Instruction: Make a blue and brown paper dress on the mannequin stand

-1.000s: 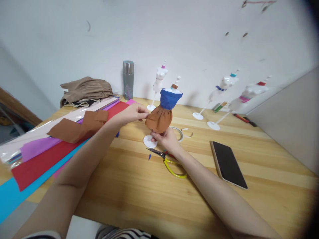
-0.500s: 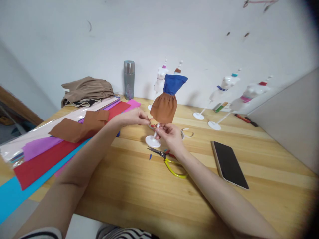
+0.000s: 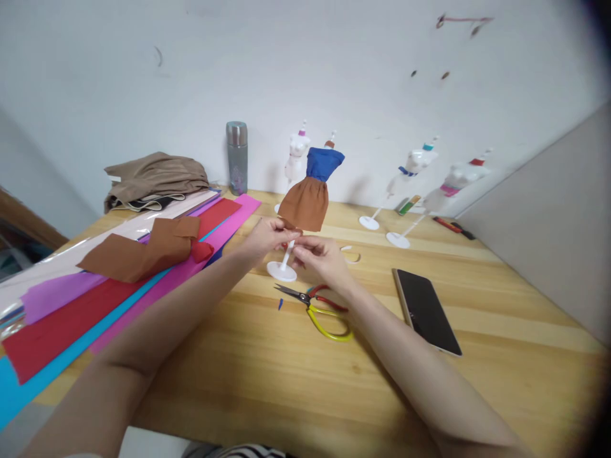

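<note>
Hands close together, not clasped, at the low edge of a small dressed mannequin near the middle of the desk. Left hand: thumb and fingertips drawn together at the hem of the brown skirt; cannot tell whether cloth is pinched between them. Right hand: fingers curled beside the white pole, just under the same hem; cannot tell whether they grip it. Blue top above the skirt, gathered waist between, brown band at the neck. Mannequin leans a little to my right, its round white base on the desk.

Nearest me, just below the right hand: scissors, blades pointing left, one handle loop yellow, one red. Blue scrap by the blades. Beyond the right hand, a curled white strip. Phone to the right, screen dark.

To my left, long coloured sheets: red, bright blue, pink, purple. Brown pieces lie over them, a crumpled red bit touching. Folded tan cloth behind; grey bottle stands by the wall. Three more white mannequins: one just behind mine, two off to the right, coloured neck bands on each.
</note>
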{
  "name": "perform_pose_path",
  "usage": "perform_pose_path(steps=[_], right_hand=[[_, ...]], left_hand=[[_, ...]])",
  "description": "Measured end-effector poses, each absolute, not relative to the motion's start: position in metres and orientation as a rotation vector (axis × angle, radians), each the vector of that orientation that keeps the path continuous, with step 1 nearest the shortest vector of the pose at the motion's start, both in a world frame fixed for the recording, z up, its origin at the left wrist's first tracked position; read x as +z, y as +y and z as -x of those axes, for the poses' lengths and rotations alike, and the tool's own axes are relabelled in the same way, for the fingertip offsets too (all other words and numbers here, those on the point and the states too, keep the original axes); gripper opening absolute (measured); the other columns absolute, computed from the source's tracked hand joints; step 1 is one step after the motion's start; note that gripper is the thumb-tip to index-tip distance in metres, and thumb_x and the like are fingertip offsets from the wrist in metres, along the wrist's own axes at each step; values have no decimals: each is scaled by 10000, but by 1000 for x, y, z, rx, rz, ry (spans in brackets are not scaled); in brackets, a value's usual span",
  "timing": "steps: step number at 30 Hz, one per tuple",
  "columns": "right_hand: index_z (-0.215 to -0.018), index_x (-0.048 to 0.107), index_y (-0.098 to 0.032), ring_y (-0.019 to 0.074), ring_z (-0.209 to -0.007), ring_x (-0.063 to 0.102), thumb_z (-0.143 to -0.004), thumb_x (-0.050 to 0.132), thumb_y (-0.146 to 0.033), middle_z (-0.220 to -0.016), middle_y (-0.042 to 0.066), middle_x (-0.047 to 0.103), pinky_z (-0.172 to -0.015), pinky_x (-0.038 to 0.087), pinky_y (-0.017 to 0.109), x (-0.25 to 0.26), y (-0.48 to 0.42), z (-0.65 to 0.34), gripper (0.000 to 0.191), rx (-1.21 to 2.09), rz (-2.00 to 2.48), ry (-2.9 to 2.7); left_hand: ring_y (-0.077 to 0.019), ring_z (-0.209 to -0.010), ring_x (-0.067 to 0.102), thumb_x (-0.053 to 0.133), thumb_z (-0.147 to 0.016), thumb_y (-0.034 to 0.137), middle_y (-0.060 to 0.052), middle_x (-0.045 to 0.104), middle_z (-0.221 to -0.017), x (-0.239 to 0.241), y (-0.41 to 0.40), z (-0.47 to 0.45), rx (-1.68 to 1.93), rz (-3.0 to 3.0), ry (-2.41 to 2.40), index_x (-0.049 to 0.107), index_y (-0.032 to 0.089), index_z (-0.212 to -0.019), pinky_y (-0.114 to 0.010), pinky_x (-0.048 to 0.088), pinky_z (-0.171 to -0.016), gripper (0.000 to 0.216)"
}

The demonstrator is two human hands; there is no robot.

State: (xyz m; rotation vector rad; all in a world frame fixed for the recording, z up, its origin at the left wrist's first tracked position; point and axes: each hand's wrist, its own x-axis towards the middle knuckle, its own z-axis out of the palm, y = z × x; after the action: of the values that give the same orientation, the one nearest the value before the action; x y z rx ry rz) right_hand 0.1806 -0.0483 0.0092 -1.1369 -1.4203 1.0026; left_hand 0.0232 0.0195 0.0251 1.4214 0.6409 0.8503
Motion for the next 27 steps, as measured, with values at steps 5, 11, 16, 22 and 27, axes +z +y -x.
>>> perform_pose_path(steps=[5,11,16,22,27], right_hand=[[-549,637,-182,117,-431,501,-744,769,-435,-476,-3,582,-441,373,260,28,-45,-225,346,758,1146,-1724],[-804,582,-252,129,-549,480,-886,649,-463,-668,-25,524,-532,392,288,53,-41,-252,236,63,943,-1205],[-945,690,-302,158,-634,526,-854,701,-546,-800,-1,544,-592,447,334,80,-52,-255,260,-306,736,-1254],[-871,771,-303,133,-652,513,-820,783,-364,-764,-21,577,-622,417,320,85,-57,-250,81,-322,660,-1331],[-752,736,-273,158,-721,579,-840,762,-340,-703,-21,584,-660,461,338,83,-56,-246,113,-313,687,-1263]], left_hand=[[-66,-512,404,778,-648,359,-72,744,-779,28,26,-19,833,-1444,609,731,140,-727,-240,262,-475,238],[-105,-621,557,753,-685,259,-46,743,-770,33,21,-15,604,-1644,509,745,146,-758,-234,386,-562,135],[-158,-788,654,757,-673,254,-42,748,-817,40,14,-16,437,-1751,438,766,130,-813,-266,492,-741,187],[-125,-682,576,730,-656,266,-11,673,-701,39,13,-18,466,-1836,489,713,118,-705,-223,448,-627,157],[-114,-656,553,701,-658,234,11,607,-616,39,13,-20,499,-1857,428,664,126,-613,-215,454,-623,123]])
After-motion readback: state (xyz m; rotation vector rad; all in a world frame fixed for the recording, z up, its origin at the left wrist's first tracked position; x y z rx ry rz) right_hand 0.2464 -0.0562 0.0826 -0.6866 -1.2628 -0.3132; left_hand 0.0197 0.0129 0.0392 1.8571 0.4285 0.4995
